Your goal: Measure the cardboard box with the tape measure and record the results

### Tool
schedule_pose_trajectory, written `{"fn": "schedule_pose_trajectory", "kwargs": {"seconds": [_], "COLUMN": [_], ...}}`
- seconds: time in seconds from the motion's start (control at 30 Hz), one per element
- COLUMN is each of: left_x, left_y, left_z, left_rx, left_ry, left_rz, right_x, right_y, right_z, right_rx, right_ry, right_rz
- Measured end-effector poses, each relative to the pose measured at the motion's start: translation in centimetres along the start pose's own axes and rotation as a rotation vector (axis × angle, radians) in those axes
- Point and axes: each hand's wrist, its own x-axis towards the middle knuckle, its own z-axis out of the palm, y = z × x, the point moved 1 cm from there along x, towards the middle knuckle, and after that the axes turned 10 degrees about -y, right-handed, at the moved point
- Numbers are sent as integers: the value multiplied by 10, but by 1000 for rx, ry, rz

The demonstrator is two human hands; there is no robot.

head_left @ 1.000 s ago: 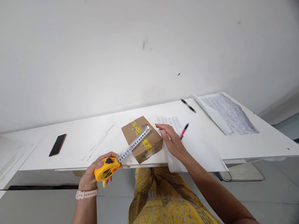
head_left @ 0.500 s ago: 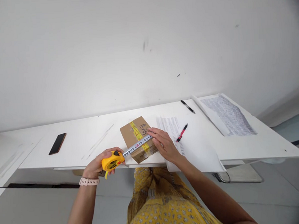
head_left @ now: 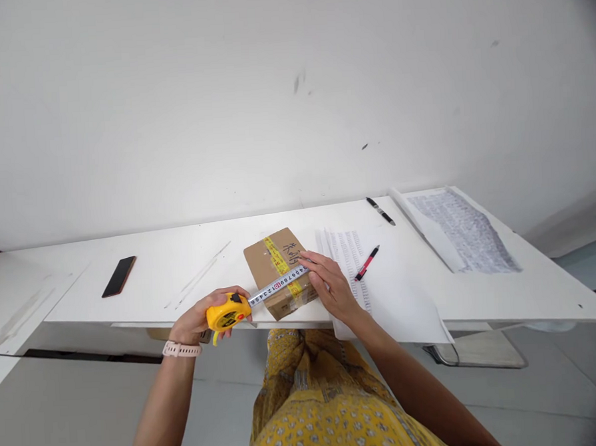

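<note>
My left hand [head_left: 202,319] is wrapped around a yellow tape measure [head_left: 227,312] just off the table's front edge. Its pulled-out blade [head_left: 276,284] runs over the top of a small cardboard box [head_left: 263,261], near the side facing me. Yellow printed tape and dark handwriting mark the box top. My right hand [head_left: 334,289] rests at the box's right end, fingers together, pressing the blade's free end there; the very tip is hidden under the fingers.
On the white table [head_left: 204,248] lie a dark phone [head_left: 119,276] at left, printed sheets [head_left: 396,291] with a red-and-black pen [head_left: 367,262], a black pen [head_left: 380,211] and a handwritten sheet [head_left: 465,231] at right. A wall [head_left: 272,104] rises behind.
The view has shifted slightly, so most things on the table appear a little further right. Both hands, the tape measure and the box keep nearly the same arrangement.
</note>
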Motion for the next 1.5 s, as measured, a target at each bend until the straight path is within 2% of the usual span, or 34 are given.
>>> {"fn": "schedule_pose_trajectory", "kwargs": {"seconds": [0.43, 1.2, 1.3, 1.37, 1.43, 1.5], "left_x": [0, 1, -4, -10, -14, -13], "left_y": [6, -2, -10, -22, -40, -59], "left_z": [2, -6, -6, -3, 3, 12], "left_rx": [-13, 2, -37, -90, -148, -191], "left_ry": [18, -3, 3, 13, 91, 242], "left_rz": [-18, -1, 57, 157, 318, 479], "right_x": [-3, -4, -7, -14, -22, -31], "right_y": [1, 2, -2, -1, 5, 11], "right_z": [1, 4, 0, -4, -5, -2], "right_rx": [29, 54, 98, 150, 196, 208], "right_ry": [-3, 15, -5, 31, 99, 127], "right_rz": [5, 16, 45, 116, 217, 308]}}
